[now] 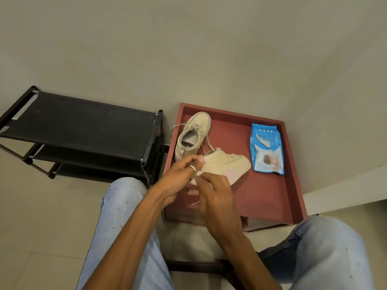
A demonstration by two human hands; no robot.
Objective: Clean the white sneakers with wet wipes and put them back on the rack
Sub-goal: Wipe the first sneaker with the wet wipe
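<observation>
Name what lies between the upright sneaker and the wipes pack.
Bare red tray floor; the upright sneaker and wipes pack have nothing between them in the head view.

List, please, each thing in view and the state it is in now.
Upright sneaker: standing in tray, laces loose.
Near sneaker: lying on its side.
Wipes pack: flat in tray.
Tray: on floor.
Rack: top shelf bare.
Wipe: pinched between both hands.
Left hand: holding wipe.
Right hand: holding wipe.

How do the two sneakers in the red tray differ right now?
The far sneaker stands upright with its opening showing and nobody touching it; the near sneaker lies tipped on its side, at the hands. The far one's laces trail loose; the near one shows a pink patch. Both are off-white.
</observation>
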